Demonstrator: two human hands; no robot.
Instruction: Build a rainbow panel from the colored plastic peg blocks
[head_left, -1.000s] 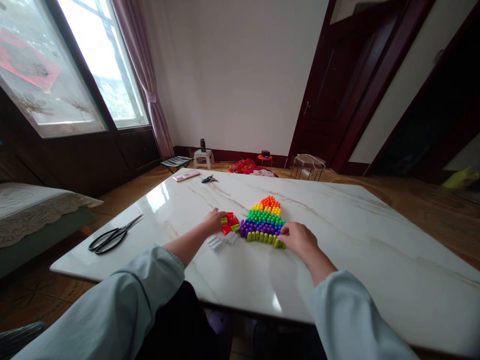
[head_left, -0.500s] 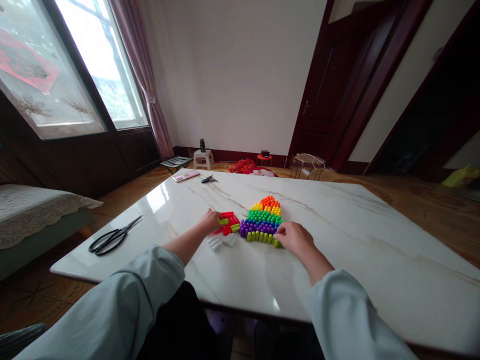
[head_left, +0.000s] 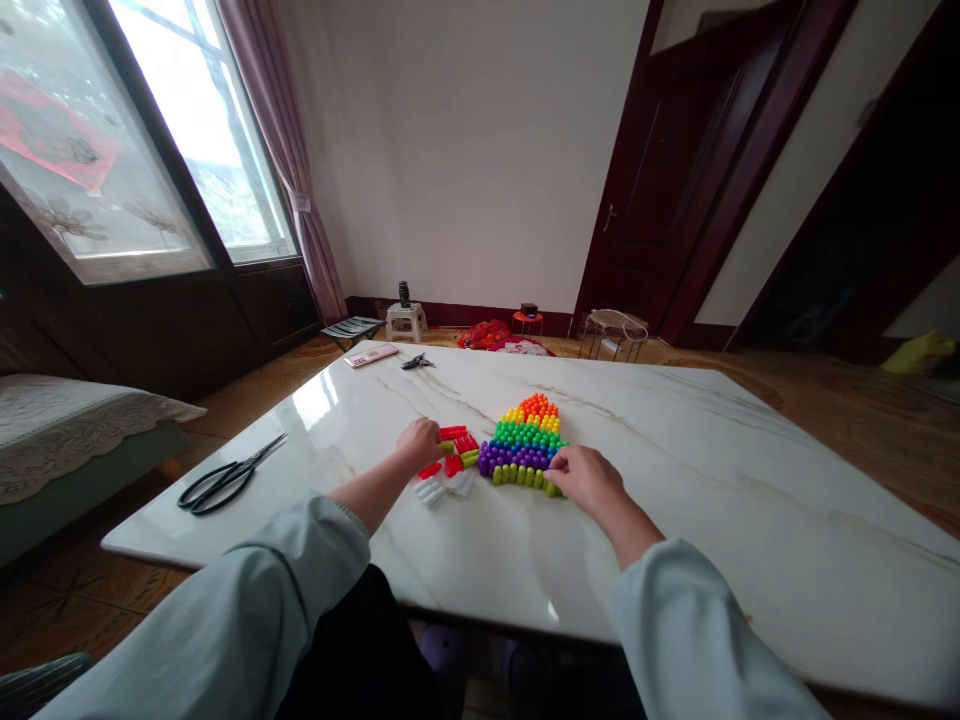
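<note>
My left hand (head_left: 419, 444) is closed, its fingertips pinching an olive-green bead strip (head_left: 445, 449) over a small pile. In that pile lie red bead strips (head_left: 454, 465) and clear-white strips (head_left: 430, 490). My right hand (head_left: 589, 472) is closed at the right end of a row of olive-green beads (head_left: 517, 476), with thumb and finger on the last bead. That row runs along the near edge of a beaded piece (head_left: 529, 436) banded in orange, yellow, green, blue and purple, narrowing toward the far side. My fingers partly hide the row's end.
Black-handled scissors (head_left: 225, 483) lie at the left of the marbled white table (head_left: 712, 500). Pliers (head_left: 417, 362) and a pink phone (head_left: 372, 355) rest near the far edge. Beyond are a white stool (head_left: 406, 320) and a round-seated stool (head_left: 615, 322).
My left hand has shifted very slightly left, with the olive-green strip still at its fingertips. The right hand stays at the row's end, almost unmoved.
</note>
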